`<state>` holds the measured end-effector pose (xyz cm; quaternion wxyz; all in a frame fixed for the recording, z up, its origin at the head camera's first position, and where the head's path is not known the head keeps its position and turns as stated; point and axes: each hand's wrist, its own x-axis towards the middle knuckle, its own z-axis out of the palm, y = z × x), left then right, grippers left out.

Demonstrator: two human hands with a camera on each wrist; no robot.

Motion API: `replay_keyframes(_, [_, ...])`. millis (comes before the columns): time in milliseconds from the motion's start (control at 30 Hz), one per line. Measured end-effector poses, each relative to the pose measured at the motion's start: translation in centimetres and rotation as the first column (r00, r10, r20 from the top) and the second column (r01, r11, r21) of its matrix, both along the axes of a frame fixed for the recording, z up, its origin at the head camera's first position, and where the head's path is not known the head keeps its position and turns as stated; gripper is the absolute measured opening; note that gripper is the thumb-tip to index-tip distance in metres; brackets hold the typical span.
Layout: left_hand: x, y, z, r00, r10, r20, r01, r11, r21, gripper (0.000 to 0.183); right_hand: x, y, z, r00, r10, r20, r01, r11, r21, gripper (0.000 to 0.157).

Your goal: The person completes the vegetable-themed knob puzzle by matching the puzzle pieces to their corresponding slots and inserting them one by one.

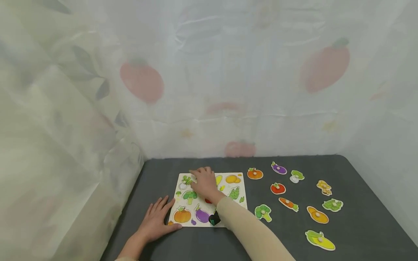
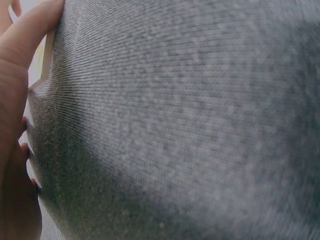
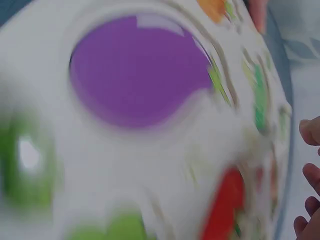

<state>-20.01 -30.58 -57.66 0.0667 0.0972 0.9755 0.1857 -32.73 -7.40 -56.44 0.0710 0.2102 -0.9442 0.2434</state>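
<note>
A white vegetable puzzle board (image 1: 209, 174) lies on the dark table, with pictures such as a pumpkin (image 1: 182, 215), a broccoli (image 1: 189, 196) and an eggplant (image 1: 201, 216). My left hand (image 1: 155, 223) rests at its near left corner, fingers spread along the left edge and thumb at the front edge. Over the far part of the board reaches my right hand (image 1: 204, 183), its fingers near the radish picture (image 1: 183, 184) and nothing visible between them. In the right wrist view, the fingertips (image 3: 311, 175) show loosely bent at the right edge, beside the blurred eggplant picture (image 3: 140, 72).
Several loose knobbed pieces lie right of the board: pumpkin (image 1: 255, 174), eggplant (image 1: 279, 169), tomato (image 1: 278, 189), carrot (image 1: 289, 204), broccoli (image 1: 263, 213), corn (image 1: 320, 240) and others. A printed white curtain (image 1: 228, 79) hangs behind and along the sides of the table (image 1: 209, 244).
</note>
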Motion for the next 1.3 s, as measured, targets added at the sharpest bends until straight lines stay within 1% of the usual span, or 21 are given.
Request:
replay_keyframes(33, [-0.1, 0.1, 0.0, 1.0, -0.005, -0.003, 0.005, 1.0, -0.002, 0.111, -0.1, 0.9, 0.5, 1.0, 0.008, 0.004, -0.008, 1.0, -0.026, 0.047])
replay_keyframes(167, [-0.2, 0.5, 0.2, 1.0, -0.014, -0.011, 0.014, 1.0, -0.009, 0.11, -0.6, 4.4, 2.1, 1.0, 0.009, 0.007, -0.009, 0.997, -0.078, 0.047])
replay_keyframes(267, [-0.2, 0.5, 0.2, 1.0, -0.017, -0.008, 0.017, 1.0, -0.01, 0.111, -0.6, 7.0, 3.2, 1.0, 0.008, -0.01, -0.009, 0.995, -0.095, 0.047])
replay_keyframes(333, [-0.2, 0.5, 0.2, 1.0, -0.021, -0.003, 0.021, 1.0, -0.008, 0.111, -0.5, 8.7, 3.8, 1.0, 0.007, -0.021, -0.009, 0.992, -0.124, 0.046])
replay_keyframes(433, [-0.2, 0.3, 0.1, 1.0, -0.023, 0.002, 0.023, 1.0, -0.007, 0.111, -0.2, 10.9, 4.2, 0.999, -0.005, -0.044, -0.002, 0.988, -0.153, 0.046])
replay_keyframes(533, [-0.1, 0.1, 0.0, 1.0, -0.022, 0.007, 0.022, 1.0, -0.005, 0.111, 0.2, 13.0, 4.2, 0.999, -0.011, -0.05, 0.002, 0.984, -0.181, 0.046])
replay_keyframes(733, [-0.3, 0.0, -0.1, 1.0, -0.028, -0.01, 0.028, 1.0, 0.002, 0.11, 1.6, 17.7, 4.1, 0.999, -0.038, -0.024, 0.031, 0.971, -0.236, 0.046])
replay_keyframes(833, [-0.3, 0.1, -0.2, 1.0, -0.03, -0.007, 0.03, 0.999, 0.016, 0.11, 2.4, 20.6, 3.9, 0.997, -0.071, -0.036, 0.061, 0.972, -0.227, 0.045])
replay_keyframes(933, [-0.3, 0.0, -0.3, 1.0, -0.029, -0.004, 0.029, 0.999, 0.014, 0.111, 3.2, 23.9, 3.7, 0.994, -0.093, -0.061, 0.08, 0.978, -0.191, 0.043])
replay_keyframes(1100, [-0.3, -0.1, -0.3, 0.999, -0.027, -0.018, 0.027, 1.0, 0.0, 0.111, 4.9, 28.8, 4.1, 0.99, -0.104, -0.09, 0.089, 0.984, -0.154, 0.042])
replay_keyframes(1200, [-0.4, -0.2, -0.2, 1.0, -0.024, -0.008, 0.024, 1.0, -0.002, 0.113, 5.7, 31.0, 4.3, 0.989, -0.112, -0.096, 0.098, 0.986, -0.135, 0.043])
replay_keyframes(1300, [-0.4, -0.1, -0.1, 1.0, -0.019, 0.001, 0.019, 1.0, -0.014, 0.114, 6.5, 32.6, 4.5, 0.988, -0.116, -0.106, 0.104, 0.988, -0.113, 0.041])
